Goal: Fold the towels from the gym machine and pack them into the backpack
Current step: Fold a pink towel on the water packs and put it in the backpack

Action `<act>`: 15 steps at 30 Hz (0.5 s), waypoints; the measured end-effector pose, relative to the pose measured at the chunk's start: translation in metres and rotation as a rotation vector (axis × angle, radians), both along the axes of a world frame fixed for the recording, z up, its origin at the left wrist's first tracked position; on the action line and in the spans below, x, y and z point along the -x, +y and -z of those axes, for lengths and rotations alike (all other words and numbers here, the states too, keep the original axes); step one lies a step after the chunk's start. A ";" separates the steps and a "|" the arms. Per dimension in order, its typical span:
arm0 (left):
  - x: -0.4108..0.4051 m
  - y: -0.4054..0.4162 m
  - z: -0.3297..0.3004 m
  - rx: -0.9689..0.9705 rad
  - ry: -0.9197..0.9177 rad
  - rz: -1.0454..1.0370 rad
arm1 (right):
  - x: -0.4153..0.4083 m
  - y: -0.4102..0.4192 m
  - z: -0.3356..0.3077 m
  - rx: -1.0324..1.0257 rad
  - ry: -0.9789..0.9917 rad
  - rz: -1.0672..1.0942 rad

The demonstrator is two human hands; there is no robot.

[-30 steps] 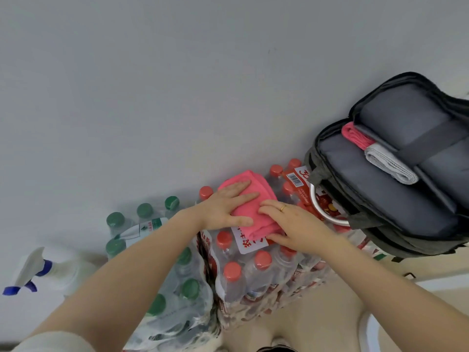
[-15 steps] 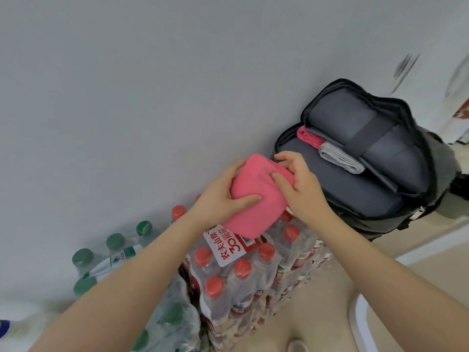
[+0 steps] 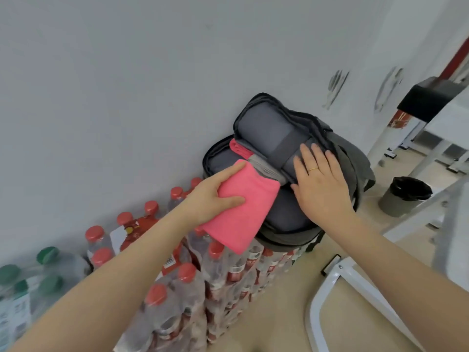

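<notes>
Left hand (image 3: 214, 196) gripping folded pink towel (image 3: 238, 212) at backpack (image 3: 286, 214) mouth, right hand (image 3: 319, 184) flat, fingers straight, at towel's 3 o'clock

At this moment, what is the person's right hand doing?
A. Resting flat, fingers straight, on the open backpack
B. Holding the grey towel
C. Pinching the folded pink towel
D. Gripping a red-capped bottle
A: the right hand lies flat on the backpack, while the left hand holds the folded pink towel.
</notes>
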State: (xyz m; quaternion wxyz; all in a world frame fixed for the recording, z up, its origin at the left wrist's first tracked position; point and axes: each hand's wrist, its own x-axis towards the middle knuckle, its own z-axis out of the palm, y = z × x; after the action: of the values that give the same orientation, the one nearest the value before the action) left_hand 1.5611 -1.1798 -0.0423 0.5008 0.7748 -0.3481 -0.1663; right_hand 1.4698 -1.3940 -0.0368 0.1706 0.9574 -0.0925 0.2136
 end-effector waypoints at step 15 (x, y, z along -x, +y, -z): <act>-0.002 -0.052 -0.021 -0.022 0.123 0.022 | -0.025 -0.060 -0.015 -0.301 0.274 -0.046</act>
State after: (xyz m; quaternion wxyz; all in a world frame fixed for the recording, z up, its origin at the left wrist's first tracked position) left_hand 1.5631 -1.2321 -0.0213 0.5106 0.7648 -0.3235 -0.2230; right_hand 1.4947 -1.4542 -0.0218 0.0319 0.9941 -0.0772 0.0689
